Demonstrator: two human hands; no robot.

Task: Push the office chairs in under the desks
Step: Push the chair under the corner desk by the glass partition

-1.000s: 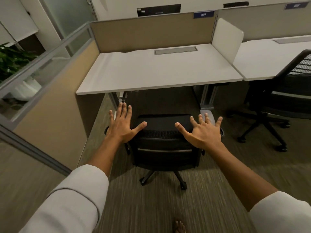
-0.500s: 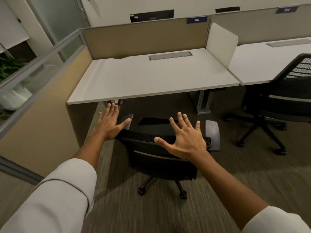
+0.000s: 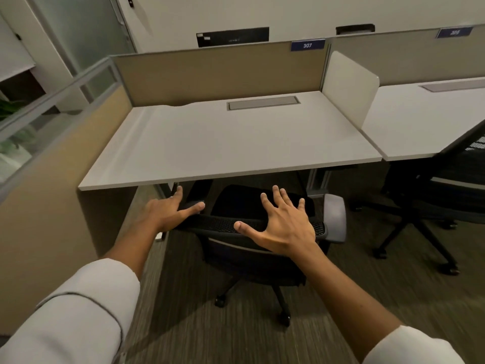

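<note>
A black mesh-backed office chair stands in front of the white desk, its seat partly under the desk's front edge. My left hand lies flat over the left end of the backrest's top rim, fingers spread. My right hand hovers over the right part of that rim, fingers apart; I cannot tell whether it touches. Neither hand grips anything. A second black office chair stands out from the neighbouring desk on the right.
A tan partition wall runs close along the left of the chair. The desk leg stands at the right under the desk. A white divider panel separates the two desks. Carpet floor lies between the chairs.
The chair has rolled forward, so its seat now sits partly under the desk. Both hands have moved forward with the backrest, and the desk is closer in view.
</note>
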